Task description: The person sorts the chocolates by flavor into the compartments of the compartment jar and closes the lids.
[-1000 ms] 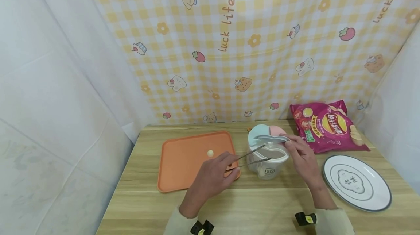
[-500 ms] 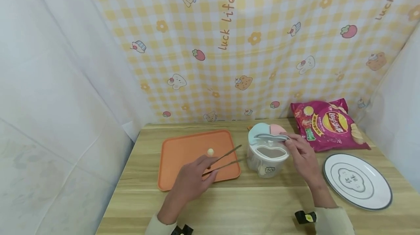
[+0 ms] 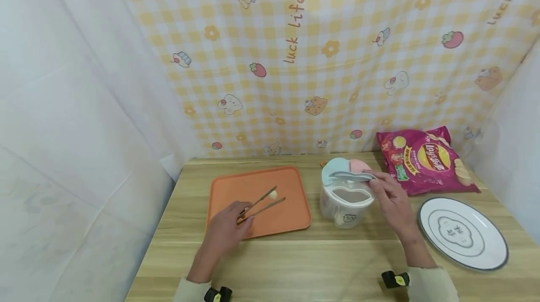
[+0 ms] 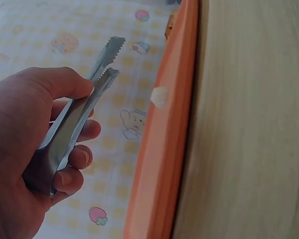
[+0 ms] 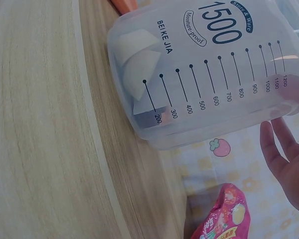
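Your left hand (image 3: 225, 230) is clenched around a pair of metal tongs (image 3: 260, 203), thumb on top and fingers curled underneath, as the left wrist view shows plainly. The tongs (image 4: 79, 119) reach out over the orange tray (image 3: 283, 217), and their toothed tips sit just beside a small pale ball (image 3: 272, 194) that lies on the tray. From the head view you cannot tell whether the tips touch the ball or only flank it; in the left wrist view the ball (image 4: 160, 96) lies a little apart from the tips, which stand nearly closed.

Your right hand (image 3: 390, 199) rests at the top of the clear plastic jar (image 3: 346, 201), its fingers (image 3: 373, 181) pinching the flip lid (image 3: 348, 176) at its right edge and holding it raised over the jar's mouth. The jar stands upright on the bench (image 3: 295, 264), just right of the tray. Through its wall the right wrist view shows a few pale pieces (image 5: 137, 62) lying at the bottom, beside the printed measuring scale.

Behind the jar a pink crisp bag (image 3: 426, 161) lies flat near the back edge of the bench. A white plate (image 3: 489, 250) with a dark rim sits to the right of your right hand, well apart from the tray.
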Action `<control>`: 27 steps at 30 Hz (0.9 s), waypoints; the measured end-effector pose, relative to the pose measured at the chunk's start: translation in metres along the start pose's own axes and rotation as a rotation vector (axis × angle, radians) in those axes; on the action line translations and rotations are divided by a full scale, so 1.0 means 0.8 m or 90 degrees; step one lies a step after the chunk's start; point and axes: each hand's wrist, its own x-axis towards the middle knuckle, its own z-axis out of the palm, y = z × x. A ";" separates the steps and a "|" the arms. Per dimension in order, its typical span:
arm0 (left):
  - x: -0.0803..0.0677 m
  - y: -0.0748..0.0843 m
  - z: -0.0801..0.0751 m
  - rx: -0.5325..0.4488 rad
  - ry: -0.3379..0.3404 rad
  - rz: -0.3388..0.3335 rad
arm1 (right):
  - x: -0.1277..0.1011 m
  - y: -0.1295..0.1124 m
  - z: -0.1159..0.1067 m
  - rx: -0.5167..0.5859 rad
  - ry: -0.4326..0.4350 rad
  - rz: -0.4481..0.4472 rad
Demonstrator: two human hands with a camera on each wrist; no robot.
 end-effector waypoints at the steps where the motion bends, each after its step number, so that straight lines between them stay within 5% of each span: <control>1: 0.000 -0.003 0.002 0.003 -0.003 -0.009 | 0.000 0.000 0.000 0.001 -0.001 0.002; 15: 0.008 -0.030 0.018 0.011 -0.058 -0.084 | 0.001 -0.001 0.000 0.008 -0.001 -0.003; 27: 0.011 -0.029 0.024 0.031 -0.085 -0.102 | 0.001 -0.001 0.000 -0.003 0.000 0.007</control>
